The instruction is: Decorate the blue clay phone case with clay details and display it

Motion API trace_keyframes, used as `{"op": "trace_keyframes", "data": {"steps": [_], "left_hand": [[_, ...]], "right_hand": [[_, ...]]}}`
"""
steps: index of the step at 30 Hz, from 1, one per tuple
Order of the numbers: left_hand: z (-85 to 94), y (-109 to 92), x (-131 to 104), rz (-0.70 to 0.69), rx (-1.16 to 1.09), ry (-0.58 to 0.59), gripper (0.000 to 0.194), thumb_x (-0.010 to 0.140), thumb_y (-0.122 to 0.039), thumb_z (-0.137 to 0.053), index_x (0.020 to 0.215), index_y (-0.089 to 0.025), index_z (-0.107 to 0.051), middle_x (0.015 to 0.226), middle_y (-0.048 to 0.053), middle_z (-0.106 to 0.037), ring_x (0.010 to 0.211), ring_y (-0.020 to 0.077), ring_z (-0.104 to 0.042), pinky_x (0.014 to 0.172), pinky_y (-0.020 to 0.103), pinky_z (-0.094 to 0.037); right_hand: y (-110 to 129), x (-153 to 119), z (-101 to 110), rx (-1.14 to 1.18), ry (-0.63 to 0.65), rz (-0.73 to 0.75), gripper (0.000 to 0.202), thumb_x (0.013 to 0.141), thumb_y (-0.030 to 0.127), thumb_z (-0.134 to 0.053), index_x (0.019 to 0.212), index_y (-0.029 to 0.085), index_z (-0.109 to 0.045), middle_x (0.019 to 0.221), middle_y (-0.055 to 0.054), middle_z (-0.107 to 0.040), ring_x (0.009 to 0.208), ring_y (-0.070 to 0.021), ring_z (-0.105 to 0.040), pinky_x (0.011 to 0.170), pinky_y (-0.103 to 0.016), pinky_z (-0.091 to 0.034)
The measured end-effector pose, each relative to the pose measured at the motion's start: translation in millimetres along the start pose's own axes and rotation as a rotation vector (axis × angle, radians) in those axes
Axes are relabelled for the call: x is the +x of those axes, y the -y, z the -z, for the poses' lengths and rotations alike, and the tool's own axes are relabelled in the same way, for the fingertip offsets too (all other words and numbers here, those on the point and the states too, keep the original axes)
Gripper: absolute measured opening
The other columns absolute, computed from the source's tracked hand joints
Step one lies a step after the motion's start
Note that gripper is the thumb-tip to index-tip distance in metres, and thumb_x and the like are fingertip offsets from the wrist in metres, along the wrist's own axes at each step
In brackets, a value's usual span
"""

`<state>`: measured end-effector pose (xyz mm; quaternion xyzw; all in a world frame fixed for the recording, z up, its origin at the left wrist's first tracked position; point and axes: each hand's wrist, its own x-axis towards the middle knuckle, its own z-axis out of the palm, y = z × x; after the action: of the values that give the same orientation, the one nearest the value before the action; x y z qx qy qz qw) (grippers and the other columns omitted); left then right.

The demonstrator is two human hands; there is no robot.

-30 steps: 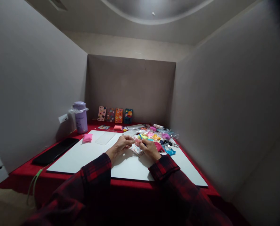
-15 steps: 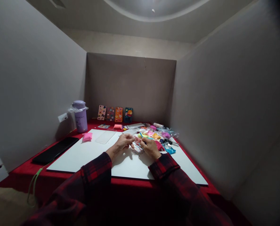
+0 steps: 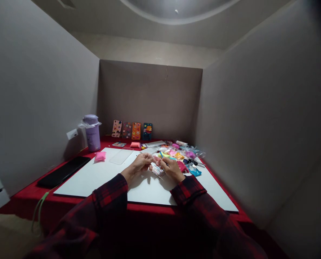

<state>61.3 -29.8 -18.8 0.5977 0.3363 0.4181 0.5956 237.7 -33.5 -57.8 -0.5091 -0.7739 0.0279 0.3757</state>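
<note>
My left hand [image 3: 142,163] is closed in a pinch, its fingertips against a small pinkish, see-through piece [image 3: 156,159] that is too small to name. Opposite it, my right hand [image 3: 173,169] closes around a thin blue stick-like tool [image 3: 161,154], with its tip close to the pink piece. Below the hands, a white sheet of small coloured dots [image 3: 158,171] lies on the white board [image 3: 101,183]. A clear phone case [image 3: 121,157] lies flat beyond my left hand. Fingers partly hide what is held.
Colourful clay packets [image 3: 179,155] crowd the right rear. A pink packet [image 3: 100,156] lies at the board's left, near a black slab-like object [image 3: 64,172]. A purple bottle [image 3: 92,133] and several decorated phone cases [image 3: 136,131] stand behind. Grey panels [image 3: 149,97] enclose the table.
Both hands stay almost in place over the dotted sheet. The blue tool has tipped slightly and shows less of its length above my right fingers.
</note>
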Motion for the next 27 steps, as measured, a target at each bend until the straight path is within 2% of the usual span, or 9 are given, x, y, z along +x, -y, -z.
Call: {"op": "trace_keyframes", "data": {"steps": [3, 7, 10, 14, 17, 21, 27], "left_hand": [[-0.9, -1.8, -2.3, -0.003, -0.004, 0.002, 0.018, 0.08, -0.021, -0.064, 0.069, -0.012, -0.054, 0.052, -0.007, -0.05, 0.039, 0.0039, -0.042, 0.038, 0.017, -0.033], [0.3, -1.5, -1.8, -0.004, -0.008, 0.009, 0.023, 0.067, -0.026, -0.076, 0.069, -0.011, -0.06, 0.051, -0.004, -0.051, 0.037, 0.0041, -0.041, 0.038, 0.019, -0.027], [0.8, 1.2, -1.0, -0.013, -0.014, 0.016, 0.028, 0.059, -0.027, -0.081, 0.074, -0.012, -0.063, 0.058, -0.002, -0.054, 0.043, 0.0051, -0.045, 0.042, 0.02, -0.029], [1.0, 6.2, 0.5, -0.035, -0.005, 0.021, 0.03, 0.057, -0.025, -0.081, 0.079, -0.013, -0.065, 0.063, -0.001, -0.056, 0.047, 0.0056, -0.046, 0.045, 0.02, -0.031], [2.2, 10.1, 3.8, -0.046, 0.018, 0.002, 0.026, 0.059, -0.025, -0.08, 0.072, -0.011, -0.063, 0.061, -0.001, -0.055, 0.046, 0.0046, -0.043, 0.044, 0.02, -0.03], [5.4, 15.3, 9.2, -0.079, 0.065, -0.051, 0.024, 0.067, -0.023, -0.074, 0.062, -0.013, -0.053, 0.051, -0.007, -0.045, 0.041, 0.0033, -0.036, 0.039, 0.018, -0.025], [4.9, 18.3, 12.7, -0.117, 0.163, -0.101, 0.017, 0.08, -0.018, -0.065, 0.068, -0.012, -0.054, 0.049, -0.01, -0.043, 0.037, 0.0028, -0.034, 0.036, 0.016, -0.026]], "right_hand": [[-1.7, 0.6, -1.6, 0.0, 0.001, -0.012, 0.024, 0.093, 0.034, -0.05, 0.087, 0.014, -0.061, 0.079, 0.0, -0.062, 0.067, -0.0098, -0.059, 0.066, -0.027, -0.051], [-4.0, 1.2, -3.2, 0.004, -0.005, -0.024, 0.024, 0.092, 0.035, -0.051, 0.089, 0.013, -0.061, 0.081, 0.0, -0.062, 0.069, -0.0103, -0.059, 0.066, -0.028, -0.051], [-4.9, 1.2, -3.6, 0.015, -0.001, -0.022, 0.024, 0.092, 0.035, -0.051, 0.089, 0.014, -0.06, 0.082, 0.0, -0.062, 0.069, -0.0103, -0.059, 0.066, -0.028, -0.051], [-5.5, 1.1, -4.6, 0.039, 0.017, -0.006, 0.024, 0.092, 0.035, -0.051, 0.09, 0.013, -0.06, 0.081, 0.0, -0.062, 0.068, -0.0101, -0.059, 0.064, -0.027, -0.051], [-5.5, 0.9, -5.3, 0.053, 0.024, 0.001, 0.024, 0.092, 0.035, -0.051, 0.09, 0.013, -0.06, 0.082, 0.0, -0.062, 0.068, -0.0101, -0.059, 0.064, -0.027, -0.051], [-4.2, 0.4, -5.1, 0.064, 0.03, 0.006, 0.024, 0.092, 0.035, -0.051, 0.089, 0.014, -0.06, 0.082, 0.0, -0.062, 0.067, -0.0098, -0.058, 0.064, -0.026, -0.05], [-2.5, 0.1, -3.9, 0.048, 0.053, 0.007, 0.023, 0.092, 0.034, -0.053, 0.093, 0.013, -0.061, 0.086, -0.001, -0.063, 0.071, -0.0109, -0.06, 0.066, -0.028, -0.052]]}}
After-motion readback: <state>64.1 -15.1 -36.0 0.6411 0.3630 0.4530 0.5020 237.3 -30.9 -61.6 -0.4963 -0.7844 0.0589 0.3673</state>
